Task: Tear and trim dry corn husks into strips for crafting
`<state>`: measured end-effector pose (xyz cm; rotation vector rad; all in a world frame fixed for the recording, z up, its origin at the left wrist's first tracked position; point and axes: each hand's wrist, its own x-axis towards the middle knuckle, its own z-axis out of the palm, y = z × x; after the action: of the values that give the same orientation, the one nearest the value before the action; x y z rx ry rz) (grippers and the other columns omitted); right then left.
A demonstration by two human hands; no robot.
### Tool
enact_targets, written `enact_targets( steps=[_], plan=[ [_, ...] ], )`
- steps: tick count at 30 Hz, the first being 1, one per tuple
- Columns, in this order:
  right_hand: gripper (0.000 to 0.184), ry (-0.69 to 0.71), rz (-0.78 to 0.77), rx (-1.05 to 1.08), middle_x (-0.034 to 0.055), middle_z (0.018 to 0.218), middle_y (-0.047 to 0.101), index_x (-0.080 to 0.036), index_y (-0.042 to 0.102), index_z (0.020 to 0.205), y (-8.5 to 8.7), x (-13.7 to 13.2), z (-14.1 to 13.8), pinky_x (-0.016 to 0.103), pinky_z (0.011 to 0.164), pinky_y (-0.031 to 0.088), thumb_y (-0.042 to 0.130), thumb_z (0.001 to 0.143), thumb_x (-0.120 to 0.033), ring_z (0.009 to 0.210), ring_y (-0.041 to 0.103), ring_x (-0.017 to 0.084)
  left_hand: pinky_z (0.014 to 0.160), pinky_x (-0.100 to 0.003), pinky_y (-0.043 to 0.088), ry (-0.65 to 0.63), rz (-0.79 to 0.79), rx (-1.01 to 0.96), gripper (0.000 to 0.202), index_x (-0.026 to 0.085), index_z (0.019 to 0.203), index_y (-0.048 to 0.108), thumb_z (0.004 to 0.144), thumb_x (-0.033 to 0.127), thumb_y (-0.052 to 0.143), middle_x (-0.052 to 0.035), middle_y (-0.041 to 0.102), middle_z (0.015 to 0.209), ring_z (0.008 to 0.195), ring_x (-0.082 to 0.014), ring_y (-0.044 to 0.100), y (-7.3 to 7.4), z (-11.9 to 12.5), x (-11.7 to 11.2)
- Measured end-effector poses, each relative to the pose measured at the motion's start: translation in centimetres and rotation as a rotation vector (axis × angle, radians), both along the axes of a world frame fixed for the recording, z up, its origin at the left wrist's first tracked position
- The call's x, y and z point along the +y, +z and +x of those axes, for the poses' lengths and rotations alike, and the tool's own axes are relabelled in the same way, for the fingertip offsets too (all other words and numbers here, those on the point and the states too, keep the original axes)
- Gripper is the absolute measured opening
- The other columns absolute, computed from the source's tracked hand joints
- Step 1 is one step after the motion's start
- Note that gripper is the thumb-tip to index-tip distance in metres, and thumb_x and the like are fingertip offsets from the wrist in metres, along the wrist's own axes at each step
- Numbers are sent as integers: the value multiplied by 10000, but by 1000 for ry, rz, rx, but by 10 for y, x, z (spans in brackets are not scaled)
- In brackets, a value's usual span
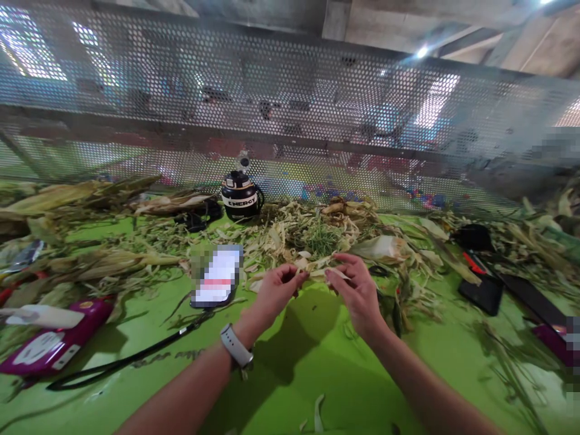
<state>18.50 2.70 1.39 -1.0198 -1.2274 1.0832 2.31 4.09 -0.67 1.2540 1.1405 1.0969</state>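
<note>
My left hand [276, 291], with a white watch on its wrist, pinches one end of a pale corn husk strip [315, 270]. My right hand [356, 285] pinches the other end, its fingers curled around it. Both hands meet just above the green table [299, 368], at the near edge of a heap of husks and corn silk [317, 232]. An unhusked corn ear [383, 248] lies just beyond my right hand.
A phone [217, 277] on a black lanyard lies left of my hands. A black mug [240, 196] stands by the perforated metal screen [290, 103]. A pink case [54, 341] lies far left, dark pouches [484, 290] at right. More corn ears [113, 263] lie at left.
</note>
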Motion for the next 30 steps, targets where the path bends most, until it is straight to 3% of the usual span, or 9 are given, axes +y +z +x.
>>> enact_targets(
  steps=[4, 7, 9, 13, 16, 23, 26, 30],
  plan=[
    [141, 105, 181, -160, 23, 828, 631, -223, 683, 860, -3, 0, 3, 260, 646, 467, 686, 725, -267, 733, 581, 139, 473, -189, 315, -40, -31, -98, 285, 155, 760, 534, 698, 403, 660, 55, 476, 586, 498, -63, 397, -2, 1, -1],
    [101, 49, 367, -282, 36, 869, 605, -260, 722, 830, -2, 2, 6, 263, 687, 461, 677, 741, -248, 822, 559, 152, 487, -189, 327, -61, -22, -117, 320, 165, 776, 506, 665, 393, 701, 65, 472, 585, 513, -66, 411, -2, 1, 0],
    [80, 59, 405, -329, 46, 912, 606, -260, 727, 806, 1, 2, 8, 278, 733, 461, 671, 750, -272, 881, 557, 168, 491, -189, 324, -99, -19, -110, 328, 156, 768, 524, 657, 404, 707, 60, 480, 589, 518, -63, 412, -3, 1, 0],
    [247, 190, 221, -335, 14, 650, 604, -203, 689, 848, 1, 3, 6, 270, 631, 461, 542, 836, -401, 638, 565, 140, 467, -184, 304, -136, -58, -88, 326, 142, 750, 558, 658, 421, 699, 47, 509, 587, 497, -55, 406, -3, 3, -1],
    [336, 173, 98, -325, -29, 552, 541, -168, 610, 983, -2, 5, 3, 241, 553, 436, 511, 834, -453, 526, 516, 114, 467, -186, 320, -106, -53, -81, 331, 144, 729, 551, 631, 414, 716, 41, 523, 587, 507, -65, 440, -2, 4, -2],
    [180, 214, -66, -349, -4, 632, 587, -162, 608, 737, 3, 4, 1, 244, 549, 424, 625, 729, -341, 566, 528, 117, 501, -195, 355, -60, -3, -61, 278, 135, 790, 557, 660, 340, 691, 37, 524, 601, 533, -72, 460, 3, 5, -5],
    [163, 186, -93, -344, -5, 627, 584, -161, 616, 772, 3, 4, 2, 259, 590, 427, 593, 746, -320, 590, 531, 126, 496, -197, 356, -78, 22, -34, 232, 140, 823, 562, 700, 316, 650, 30, 534, 626, 535, -74, 455, 5, 4, -5],
    [208, 152, -76, -312, -52, 570, 544, -173, 522, 904, -2, 5, 2, 264, 615, 428, 594, 751, -294, 572, 538, 124, 544, -211, 388, -93, 105, 2, 183, 143, 844, 538, 738, 274, 609, 20, 529, 673, 592, -87, 471, 7, 5, -8]
  ],
)
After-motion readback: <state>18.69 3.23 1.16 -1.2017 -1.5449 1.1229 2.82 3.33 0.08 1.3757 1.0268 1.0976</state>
